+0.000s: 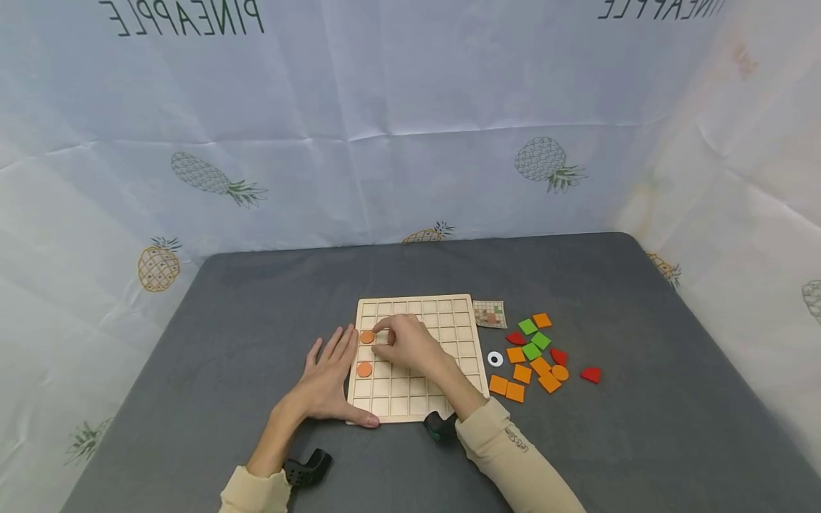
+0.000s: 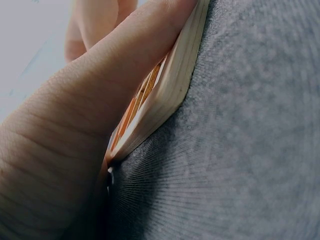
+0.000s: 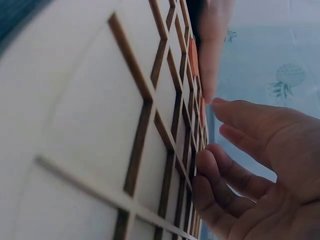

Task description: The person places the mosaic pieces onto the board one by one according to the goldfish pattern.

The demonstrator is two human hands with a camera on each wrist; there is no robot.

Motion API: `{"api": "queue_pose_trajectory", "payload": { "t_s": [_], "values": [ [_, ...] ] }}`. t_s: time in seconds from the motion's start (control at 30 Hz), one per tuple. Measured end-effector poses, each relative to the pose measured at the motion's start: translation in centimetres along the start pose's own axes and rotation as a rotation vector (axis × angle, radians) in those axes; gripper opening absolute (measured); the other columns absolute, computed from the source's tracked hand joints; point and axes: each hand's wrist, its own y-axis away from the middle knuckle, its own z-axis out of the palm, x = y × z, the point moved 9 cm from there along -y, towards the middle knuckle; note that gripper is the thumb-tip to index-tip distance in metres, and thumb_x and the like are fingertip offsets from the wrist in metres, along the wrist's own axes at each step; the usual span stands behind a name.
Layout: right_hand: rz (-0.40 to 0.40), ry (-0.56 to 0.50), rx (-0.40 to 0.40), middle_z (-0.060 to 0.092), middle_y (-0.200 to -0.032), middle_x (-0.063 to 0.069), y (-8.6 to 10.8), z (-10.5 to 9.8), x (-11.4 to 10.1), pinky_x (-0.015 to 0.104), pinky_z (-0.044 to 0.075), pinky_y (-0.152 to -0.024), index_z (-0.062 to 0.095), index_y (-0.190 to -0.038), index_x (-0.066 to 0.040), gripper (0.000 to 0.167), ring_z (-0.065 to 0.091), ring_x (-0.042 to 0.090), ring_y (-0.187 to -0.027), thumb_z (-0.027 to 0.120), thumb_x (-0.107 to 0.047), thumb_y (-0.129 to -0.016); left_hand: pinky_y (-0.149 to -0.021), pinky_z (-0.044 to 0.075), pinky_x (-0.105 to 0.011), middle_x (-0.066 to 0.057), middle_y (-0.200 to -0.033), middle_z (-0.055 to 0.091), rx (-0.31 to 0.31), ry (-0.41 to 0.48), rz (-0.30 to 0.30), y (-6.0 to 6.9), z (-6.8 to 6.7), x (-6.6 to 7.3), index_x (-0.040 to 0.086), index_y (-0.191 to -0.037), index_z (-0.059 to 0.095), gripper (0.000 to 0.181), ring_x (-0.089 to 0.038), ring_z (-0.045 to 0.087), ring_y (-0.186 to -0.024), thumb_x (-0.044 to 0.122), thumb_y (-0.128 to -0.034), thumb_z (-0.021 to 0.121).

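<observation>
So the board was touched at its left edge by the left hand, fingers spread, nothing gripped. Above it, the right hand was held loosely half-open, empty, near a disc.

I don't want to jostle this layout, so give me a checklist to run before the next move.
1. Left hand on wooden grid board: ok, thumb rests at the near-left corner.
2. Far orange disc and near orange disc on separate squares: ok, both in the leftmost column.
3. Right hand clear of the far disc: cannot tell; fingertips are very close.
4. Patterned card legible: not ok, too small here.
5. Loose pieces sorted by colour: not ok; green squares lie among orange squares.
</observation>
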Motion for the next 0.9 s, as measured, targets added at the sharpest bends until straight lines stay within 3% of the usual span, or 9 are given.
{"api": "queue_pose_trajectory", "payload": {
  "t_s": [0.4, 0.9],
  "values": [
    [-0.075, 0.009, 0.017, 0.067, -0.079, 0.002, 3.5, -3.2, -0.8, 0.020, 0.046, -0.062, 0.077, -0.117, -0.005, 0.028, 0.054, 0.008, -0.066, 0.076, -0.017, -0.091, -0.122, -0.001, -0.068, -0.017, -0.174, 0.000, -0.006, 0.002, -0.006, -0.1, 0.1, -0.1, 0.003, -0.165, 0.003, 0.155, -0.041, 0.000, -0.161, 0.080, -0.0563, 0.083],
    [-0.100, 0.034, 0.116, 0.070, -0.086, -0.001, 9.2, -8.6, 1.1, 0.026, 0.057, -0.074, 0.076, -0.118, -0.003, 0.032, 0.060, 0.006, -0.076, 0.079, -0.016, -0.089, -0.122, -0.003, -0.068, -0.016, -0.174, -0.001, -0.015, 0.004, -0.008, -0.1, 0.2, -0.2, 0.005, -0.165, 0.002, 0.153, -0.039, -0.002, -0.161, 0.079, -0.0572, 0.082]
  ]
}}
